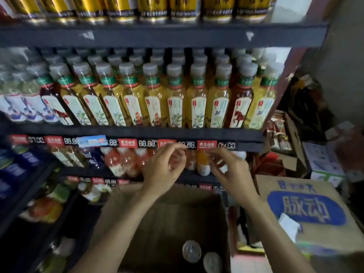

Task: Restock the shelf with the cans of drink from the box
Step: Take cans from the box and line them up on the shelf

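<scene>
Left grip: the left hand (pixel 164 166) is empty, fingers loosely curled, raised mid-frame in front of the price strip (pixel 137 143).
Right grip: the right hand (pixel 229 170) is likewise empty, thumb and fingers half closed on nothing, just beside the left.
Cans: two silver can tops (pixel 191 251) show at the bottom of the frame, touching, upright in the open cardboard box (pixel 157 217) below the hands.
Handling: likely full, so fairly heavy and rigid; smooth metal walls may slip, so take each around the side wall, not by the lid rim.
Shelf: gold cans (pixel 151 8) line the top row at the upper edge; tea bottles (pixel 175 99) fill the row below.
Room: cramped aisle; a blue-printed carton (pixel 307 211) sits lower right, more boxes behind it.
Risk: a can could knock the packed bottles.
</scene>
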`<state>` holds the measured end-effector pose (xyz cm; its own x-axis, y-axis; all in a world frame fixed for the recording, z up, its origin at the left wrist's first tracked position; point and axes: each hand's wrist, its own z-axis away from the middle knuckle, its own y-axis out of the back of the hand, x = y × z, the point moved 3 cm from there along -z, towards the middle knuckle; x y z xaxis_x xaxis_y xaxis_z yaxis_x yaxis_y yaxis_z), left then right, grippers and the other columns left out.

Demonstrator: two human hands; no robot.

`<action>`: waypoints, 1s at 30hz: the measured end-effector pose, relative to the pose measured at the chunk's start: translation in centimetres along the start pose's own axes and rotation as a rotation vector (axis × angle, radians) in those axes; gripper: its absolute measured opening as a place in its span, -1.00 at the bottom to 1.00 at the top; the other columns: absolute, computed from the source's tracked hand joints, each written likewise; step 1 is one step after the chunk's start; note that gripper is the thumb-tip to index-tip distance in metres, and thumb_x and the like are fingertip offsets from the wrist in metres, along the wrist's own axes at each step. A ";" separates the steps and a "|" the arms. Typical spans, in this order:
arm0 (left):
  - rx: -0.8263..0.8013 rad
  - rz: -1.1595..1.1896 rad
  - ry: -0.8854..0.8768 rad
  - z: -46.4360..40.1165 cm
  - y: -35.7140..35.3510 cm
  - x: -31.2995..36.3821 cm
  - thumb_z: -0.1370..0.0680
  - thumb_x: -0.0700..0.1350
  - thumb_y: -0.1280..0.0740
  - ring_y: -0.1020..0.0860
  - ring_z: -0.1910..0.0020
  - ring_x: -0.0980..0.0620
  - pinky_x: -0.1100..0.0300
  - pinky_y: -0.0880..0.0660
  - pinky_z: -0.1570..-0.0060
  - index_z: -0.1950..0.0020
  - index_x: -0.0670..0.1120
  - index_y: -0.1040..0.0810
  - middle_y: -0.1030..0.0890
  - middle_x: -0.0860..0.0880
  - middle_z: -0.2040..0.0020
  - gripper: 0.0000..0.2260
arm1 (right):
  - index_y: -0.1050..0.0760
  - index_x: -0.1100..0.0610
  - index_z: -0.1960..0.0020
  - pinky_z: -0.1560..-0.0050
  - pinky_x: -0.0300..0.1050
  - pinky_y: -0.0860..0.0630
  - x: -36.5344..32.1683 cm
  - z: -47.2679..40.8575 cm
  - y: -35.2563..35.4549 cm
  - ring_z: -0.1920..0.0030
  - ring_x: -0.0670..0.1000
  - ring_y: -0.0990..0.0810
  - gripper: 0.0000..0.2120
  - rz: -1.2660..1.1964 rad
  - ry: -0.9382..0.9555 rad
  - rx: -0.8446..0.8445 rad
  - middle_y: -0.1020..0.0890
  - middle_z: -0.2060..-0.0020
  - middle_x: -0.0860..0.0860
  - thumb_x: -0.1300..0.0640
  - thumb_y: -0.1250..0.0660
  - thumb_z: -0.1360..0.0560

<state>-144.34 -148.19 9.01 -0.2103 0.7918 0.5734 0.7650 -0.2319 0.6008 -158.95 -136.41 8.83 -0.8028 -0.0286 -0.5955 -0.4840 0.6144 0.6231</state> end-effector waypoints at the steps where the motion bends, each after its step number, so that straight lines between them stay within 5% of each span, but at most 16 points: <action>1: -0.154 -0.025 0.099 2.3 -1.1 -1.7 -0.52 -0.02 -0.30 -0.51 0.02 0.23 0.28 -0.48 0.01 -0.14 0.04 -0.52 -0.57 0.15 -0.02 -0.79 | -0.49 0.08 -0.12 0.20 -0.01 -0.58 1.1 1.7 -1.6 0.17 -0.02 -0.60 -0.79 0.010 -0.072 -0.101 -0.61 0.08 -0.01 0.11 -0.31 -0.49; 8: -0.835 -0.144 0.406 14.8 -5.9 -7.3 -0.50 0.05 -0.35 -0.32 -0.35 0.03 0.10 -0.26 -0.35 -0.34 0.06 -0.38 -0.43 0.07 -0.31 -0.58 | -0.40 0.03 -0.30 -0.07 -0.06 -0.47 4.7 11.5 -8.9 -0.19 0.08 -0.50 -0.60 0.273 -0.277 -0.665 -0.50 -0.19 0.02 0.08 -0.32 -0.48; 10: -0.974 -0.186 0.375 17.0 -7.3 -7.5 -0.50 0.08 -0.34 -0.22 -0.42 0.00 0.12 -0.22 -0.33 -0.42 0.05 -0.30 -0.32 0.05 -0.41 -0.48 | -0.38 0.05 -0.32 -0.13 -0.04 -0.43 4.8 13.6 -10.1 -0.22 0.10 -0.47 -0.54 0.408 -0.263 -0.860 -0.50 -0.18 0.05 0.02 -0.35 -0.45; 13: -1.065 -0.169 0.271 19.0 -9.9 -8.1 -0.45 0.10 -0.40 -0.28 -0.37 0.00 0.14 -0.30 -0.24 -0.43 0.02 -0.28 -0.33 0.02 -0.37 -0.40 | -0.56 0.12 0.00 0.15 -0.11 -0.52 5.1 16.0 -11.4 0.14 0.11 -0.62 -0.42 0.592 -0.241 -0.972 -0.63 0.17 0.06 -0.11 -0.58 -0.08; 16: -1.152 -0.195 0.207 20.5 -12.4 -8.7 -0.42 0.11 -0.43 -0.30 -0.33 -0.01 0.11 -0.32 -0.20 -0.42 -0.02 -0.26 -0.34 0.00 -0.35 -0.35 | -0.39 0.16 -0.22 -0.14 -0.05 -0.38 5.7 18.0 -12.3 -0.07 0.14 -0.56 -0.38 0.604 -0.349 -1.020 -0.58 -0.05 0.12 -0.09 -0.45 -0.28; 19: -1.140 -0.222 0.161 21.3 -13.8 -8.8 -0.44 0.03 -0.42 -0.33 -0.31 -0.03 0.10 -0.33 -0.20 -0.41 -0.03 -0.25 -0.36 0.00 -0.33 -0.39 | -0.30 0.17 -0.25 -0.33 0.01 -0.19 6.1 19.3 -13.1 -0.13 0.12 -0.54 -0.47 0.696 -0.366 -1.042 -0.58 -0.10 0.11 -0.07 -0.34 -0.41; 23: -1.038 -0.242 0.130 21.4 -13.6 -9.4 -0.43 -0.01 -0.41 -0.39 -0.27 -0.04 0.10 -0.32 -0.16 -0.33 -0.02 -0.34 -0.44 -0.01 -0.25 -0.49 | -0.36 0.16 -0.15 -0.34 0.00 -0.17 5.8 19.2 -13.9 -0.01 0.09 -0.62 -0.65 0.729 -0.394 -1.077 -0.66 0.04 0.08 0.04 -0.31 -0.45; 27: -0.988 -0.208 0.269 22.0 -12.2 -10.7 -0.39 0.03 -0.46 -0.41 -0.23 -0.03 0.12 -0.38 -0.11 -0.28 0.00 -0.36 -0.46 -0.01 -0.21 -0.48 | -0.37 0.19 -0.14 -0.26 0.02 -0.22 5.5 18.5 -14.3 0.03 0.11 -0.63 -0.65 0.748 -0.356 -0.999 -0.65 0.07 0.09 0.04 -0.32 -0.44; 30: -0.931 -0.138 0.378 22.2 -11.4 -11.5 -0.36 0.03 -0.50 -0.45 -0.17 -0.03 0.13 -0.42 -0.05 -0.23 0.01 -0.38 -0.48 0.00 -0.19 -0.48 | -0.35 0.20 -0.21 -0.27 0.08 -0.23 5.7 18.6 -14.9 -0.11 0.17 -0.53 -0.61 0.772 -0.339 -0.956 -0.57 -0.09 0.16 0.08 -0.31 -0.45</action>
<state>-137.09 -142.14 -16.84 -0.5629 0.6520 0.5080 -0.0255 -0.6281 0.7778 -149.88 -131.04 -13.29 -0.9262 0.3700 0.0725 -0.1031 -0.4334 0.8953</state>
